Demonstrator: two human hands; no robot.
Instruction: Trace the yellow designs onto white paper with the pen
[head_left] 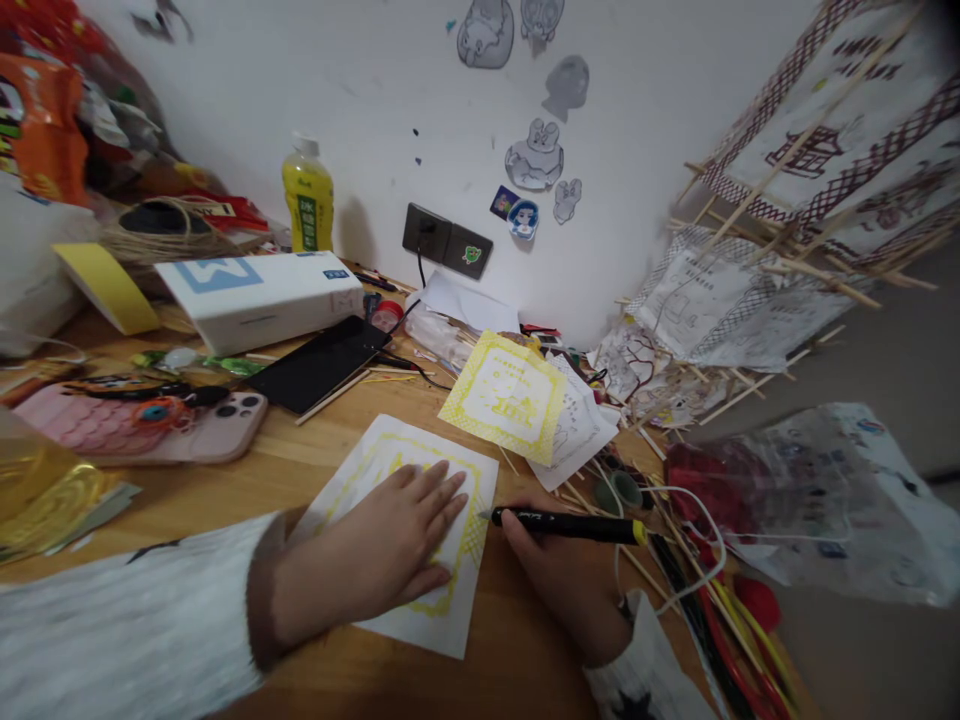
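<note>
A white sheet of paper (442, 632) with a yellow patterned border lies on the wooden desk. Flat on its middle rests my left hand (390, 550), fingers stretched out, covering much of the drawing. My right hand (551, 570) grips a black marker pen (562, 524) with a yellow end. The pen's tip meets the yellow border at the sheet's right edge. Just behind lies another sheet with a yellow drawing (517, 385), partly over a white sheet with dark line drawings (574, 425).
On the left are a pink phone (232, 430), a black phone (322, 365), a white box (277, 300) and yellow tape (109, 290). A drink bottle (307, 200) stands by the wall. Stick-framed paper lanterns (810, 150), thin sticks and a plastic bag (832, 500) crowd the right.
</note>
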